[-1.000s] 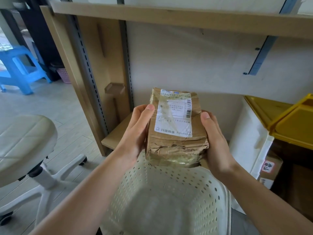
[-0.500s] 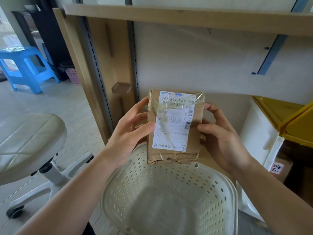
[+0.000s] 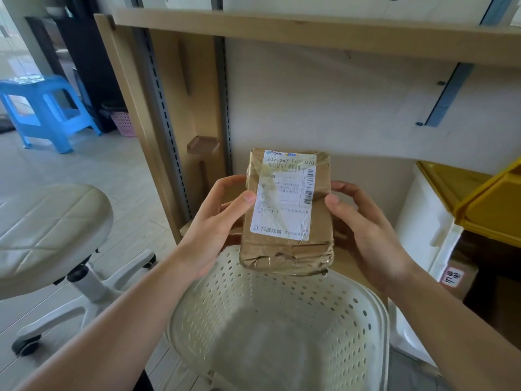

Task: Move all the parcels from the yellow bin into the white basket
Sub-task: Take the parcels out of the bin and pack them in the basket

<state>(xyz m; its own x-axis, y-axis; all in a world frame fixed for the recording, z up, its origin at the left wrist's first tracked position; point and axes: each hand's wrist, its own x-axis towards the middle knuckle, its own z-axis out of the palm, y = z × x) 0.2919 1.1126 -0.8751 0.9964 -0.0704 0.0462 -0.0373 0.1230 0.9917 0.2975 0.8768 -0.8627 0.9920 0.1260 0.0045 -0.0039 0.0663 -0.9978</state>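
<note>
1. While both hands hold it upright, one brown cardboard parcel point(image 3: 287, 213) hangs in the air directly above the far rim of the white basket point(image 3: 377, 314), its printed label facing the camera. This is the only view, from the head camera looking forward and down.
2. Left hand point(image 3: 214, 224): the thumb lies across the parcel's front left edge and the fingers curl round behind it, so the hand grips the parcel's left side.
3. Right hand point(image 3: 363, 232): the thumb presses the front right edge and the fingers wrap behind, gripping the right side.
4. Progress, as a judgement: the white basket shows only its bare perforated floor, so no parcel appears to have been placed yet. This parcel looks like the first, already out of the yellow bin point(image 3: 485, 198) and not yet lowered in.
5. What is left: setting this parcel down inside the white basket, then fetching any others.
6. At the right edge, the yellow bin is cut off by the frame. Only its lids and a dark opening beneath them show.
7. Inside that opening, a second box point(image 3: 459, 280) with a pink and white label is partly visible. How many more parcels lie behind it cannot be told.
8. The fingertips behind the held parcel are hidden.
9. The label's small print is too blurred to read, apart from a large code line along the top.
10. The near rim of the white basket runs off the bottom of the frame.
</note>
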